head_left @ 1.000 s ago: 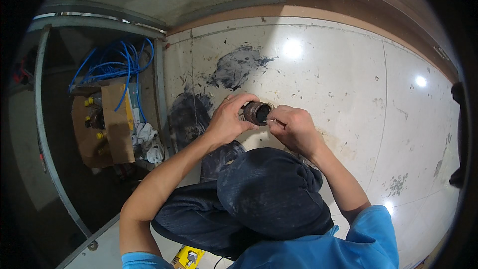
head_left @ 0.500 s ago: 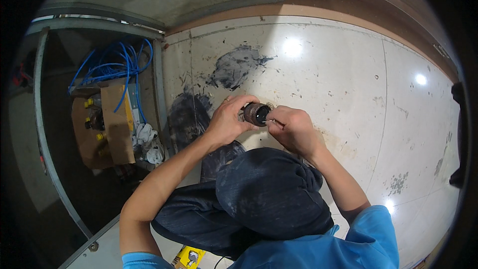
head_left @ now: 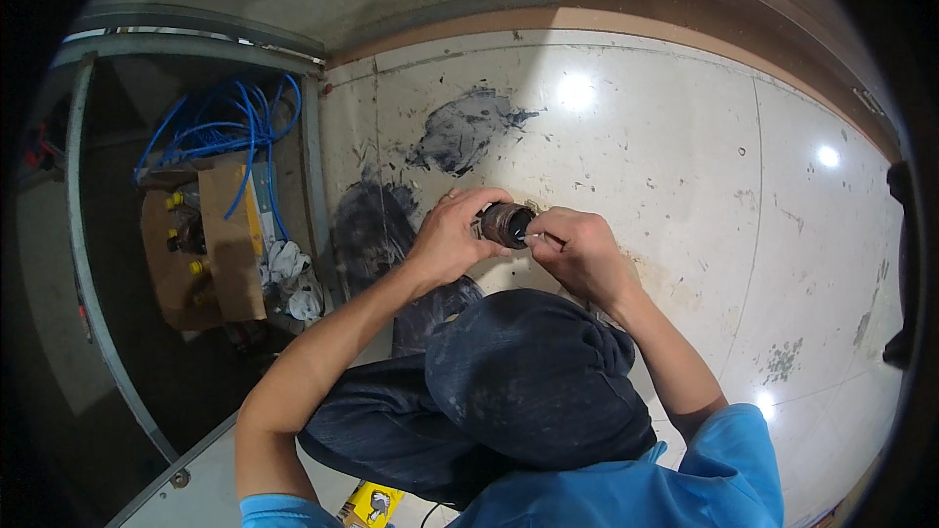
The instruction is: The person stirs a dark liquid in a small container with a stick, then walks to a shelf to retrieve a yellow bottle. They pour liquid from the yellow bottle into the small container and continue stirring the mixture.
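Work appears mid-course: the left hand (head_left: 452,235) wraps its fingers around a dark cylindrical fitting (head_left: 506,224) held above the knee, the right hand (head_left: 577,249) pinches a small pale piece at its open end, seating unconfirmed.

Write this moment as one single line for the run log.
left hand: grips dark round metal cylinder | right hand: fingertips at cylinder's end | below: bent knee in dark jeans | surface: stained white floor

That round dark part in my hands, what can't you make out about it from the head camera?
- Dark cylindrical part: near side hidden by left hand fingers.
- What right hand fingertips pinch at its end: too small to tell.
- Yellow object: cut off by the lower edge.
- Cardboard box contents: in shadow, unclear.
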A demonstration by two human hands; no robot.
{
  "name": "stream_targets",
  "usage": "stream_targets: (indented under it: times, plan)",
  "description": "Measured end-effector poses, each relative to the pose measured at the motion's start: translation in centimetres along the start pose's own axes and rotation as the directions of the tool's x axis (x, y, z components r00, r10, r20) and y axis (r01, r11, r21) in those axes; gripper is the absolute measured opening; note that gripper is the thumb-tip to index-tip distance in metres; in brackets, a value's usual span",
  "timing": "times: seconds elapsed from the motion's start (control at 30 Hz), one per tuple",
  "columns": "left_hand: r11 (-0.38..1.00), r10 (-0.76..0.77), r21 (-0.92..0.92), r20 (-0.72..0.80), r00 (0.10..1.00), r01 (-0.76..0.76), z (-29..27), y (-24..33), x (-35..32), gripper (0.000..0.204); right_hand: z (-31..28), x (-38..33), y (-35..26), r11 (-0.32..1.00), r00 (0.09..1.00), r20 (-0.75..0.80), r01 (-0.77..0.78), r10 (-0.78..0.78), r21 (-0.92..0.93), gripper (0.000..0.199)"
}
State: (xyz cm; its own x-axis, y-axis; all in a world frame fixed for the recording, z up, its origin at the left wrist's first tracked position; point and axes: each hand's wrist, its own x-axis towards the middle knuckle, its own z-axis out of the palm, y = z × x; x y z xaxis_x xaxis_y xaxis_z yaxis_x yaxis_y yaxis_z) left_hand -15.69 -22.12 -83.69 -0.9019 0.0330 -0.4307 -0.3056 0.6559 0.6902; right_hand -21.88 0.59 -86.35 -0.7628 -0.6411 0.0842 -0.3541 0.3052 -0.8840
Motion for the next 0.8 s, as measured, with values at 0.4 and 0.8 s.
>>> stream_targets:
  times: [0.4,0.8]
  plan:
    - [0.997,-0.066,-0.037,0.031,0.997,0.067,0.2,0.0,0.1,0.074,0.4,-0.1,-0.2,0.995,0.996,-0.054,0.06,-0.065,-0.08,0.004]
    - [0.999,-0.019,-0.049,0.036,0.999,0.021,1.0,0.7,0.4,0.074,-0.9,-0.9,-0.3,0.994,0.993,-0.119,-0.023,0.01,-0.104,0.007]
